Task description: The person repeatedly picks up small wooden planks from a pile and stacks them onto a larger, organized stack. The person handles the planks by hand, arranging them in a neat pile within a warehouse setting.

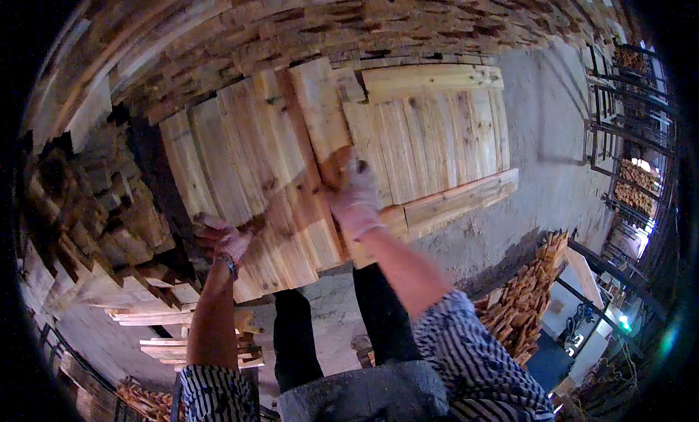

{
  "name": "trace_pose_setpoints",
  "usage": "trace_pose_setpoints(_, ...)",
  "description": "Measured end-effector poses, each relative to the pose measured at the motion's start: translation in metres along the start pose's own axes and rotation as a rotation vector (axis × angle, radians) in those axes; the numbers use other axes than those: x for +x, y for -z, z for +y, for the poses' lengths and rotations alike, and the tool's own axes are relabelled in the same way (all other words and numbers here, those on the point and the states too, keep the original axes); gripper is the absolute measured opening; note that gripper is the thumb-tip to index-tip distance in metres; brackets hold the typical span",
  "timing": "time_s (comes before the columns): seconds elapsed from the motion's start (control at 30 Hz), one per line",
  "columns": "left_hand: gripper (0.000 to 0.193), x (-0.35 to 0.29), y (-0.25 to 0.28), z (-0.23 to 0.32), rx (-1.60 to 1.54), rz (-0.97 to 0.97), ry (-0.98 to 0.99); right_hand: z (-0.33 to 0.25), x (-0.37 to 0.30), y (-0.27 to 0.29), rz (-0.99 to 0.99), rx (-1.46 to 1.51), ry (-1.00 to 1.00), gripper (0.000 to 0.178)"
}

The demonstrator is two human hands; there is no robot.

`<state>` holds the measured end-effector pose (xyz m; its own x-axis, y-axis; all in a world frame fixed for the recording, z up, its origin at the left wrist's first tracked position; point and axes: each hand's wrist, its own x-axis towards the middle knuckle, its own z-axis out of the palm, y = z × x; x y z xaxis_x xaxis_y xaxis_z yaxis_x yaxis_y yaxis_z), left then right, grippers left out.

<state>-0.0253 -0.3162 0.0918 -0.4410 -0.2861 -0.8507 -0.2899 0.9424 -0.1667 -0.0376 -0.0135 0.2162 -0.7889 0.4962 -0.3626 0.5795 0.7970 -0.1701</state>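
Observation:
A broad layer of pale wooden boards lies side by side in front of me. My left hand, in a light glove, rests on the boards near their left end with its fingers apart. Near the middle, my right hand, also gloved and slightly blurred, is closed over a wooden board that runs away from me. This board lies on top of its neighbours, with a dark gap along its left edge. Shadows of my arms fall across the wood. The undersides of the boards are hidden.
Stacked wood forms a wall at the far side. More stacked pieces stand at left. Right of the boards is bare grey floor. A heap of wood pieces lies at the lower right, near dark metal racks.

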Motion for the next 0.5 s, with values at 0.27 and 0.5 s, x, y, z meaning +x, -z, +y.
trace_pose_setpoints(0.27,0.109,0.081,-0.077,-0.05,0.043,0.113,-0.014,0.078,0.037,-0.008,-0.158,0.672,0.005,0.092)
trace_pose_setpoints(0.5,0.105,0.006,-0.03,-0.031,-0.165,0.22,0.145,0.071,0.042,-0.054,-0.005,0.068,0.11,0.086)
